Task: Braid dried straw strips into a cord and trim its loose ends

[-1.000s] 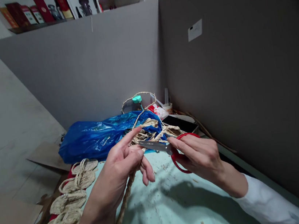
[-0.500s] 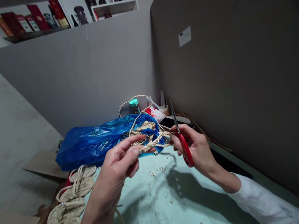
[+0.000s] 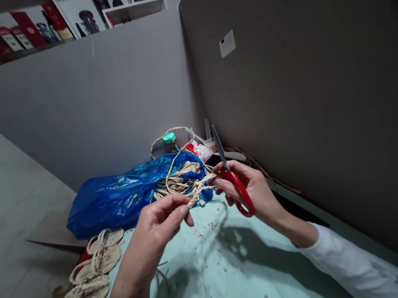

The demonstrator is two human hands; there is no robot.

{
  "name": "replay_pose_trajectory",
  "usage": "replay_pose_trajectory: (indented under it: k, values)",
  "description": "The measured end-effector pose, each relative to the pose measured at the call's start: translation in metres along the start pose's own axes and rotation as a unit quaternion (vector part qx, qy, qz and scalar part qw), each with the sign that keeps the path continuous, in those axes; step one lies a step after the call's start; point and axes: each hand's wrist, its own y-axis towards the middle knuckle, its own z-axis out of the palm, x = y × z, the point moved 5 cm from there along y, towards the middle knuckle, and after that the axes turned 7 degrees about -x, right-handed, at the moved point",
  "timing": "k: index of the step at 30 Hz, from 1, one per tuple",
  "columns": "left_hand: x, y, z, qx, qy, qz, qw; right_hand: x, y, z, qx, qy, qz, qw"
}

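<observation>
My left hand pinches one end of a short braid of pale straw between thumb and fingers. Across from it, my right hand keeps a pair of red-handled scissors in its grip, blades pointing up and away. The fingertips of that same hand also touch the far end of the braid. A thin twisted straw cord loops up behind the hands. Just beyond them, a blue plastic bag lies on its side, loose straw strands showing at its mouth.
Several woven straw pieces with loops line the table's left edge on red material. Scraps of straw dot the pale green tabletop. Grey partitions enclose the back and right. A teal-capped item and a cup stand in the corner.
The whole view has shifted, so things appear farther left. My left fingers have closed in on the braid's end. In my right hand the scissors have turned slightly, showing more of the handle loop.
</observation>
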Motion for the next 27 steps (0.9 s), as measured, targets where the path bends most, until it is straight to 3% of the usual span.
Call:
replay_pose_trajectory:
  k: [4,8,11,18,23,27]
  values:
    - [0.004,-0.003,-0.001,-0.012,-0.017,-0.027,0.999,0.007,-0.005,-0.001,-0.002,-0.135,-0.128,0.982]
    - [0.002,-0.004,-0.001,-0.011,-0.063,-0.04,0.997,0.022,-0.017,0.007,0.018,-0.271,-0.307,0.912]
    - [-0.001,-0.003,-0.003,-0.021,-0.092,-0.026,0.995,0.025,-0.024,0.013,0.032,-0.33,-0.383,0.862]
    - [-0.003,-0.001,-0.007,-0.066,-0.143,-0.027,0.987,0.019,-0.029,0.016,0.024,-0.376,-0.409,0.831]
    - [-0.002,-0.003,-0.002,-0.016,-0.162,-0.033,0.986,0.017,-0.028,0.017,0.018,-0.427,-0.423,0.799]
    - [-0.003,-0.004,-0.001,0.002,-0.14,-0.021,0.99,0.015,-0.026,0.015,0.013,-0.437,-0.426,0.792]
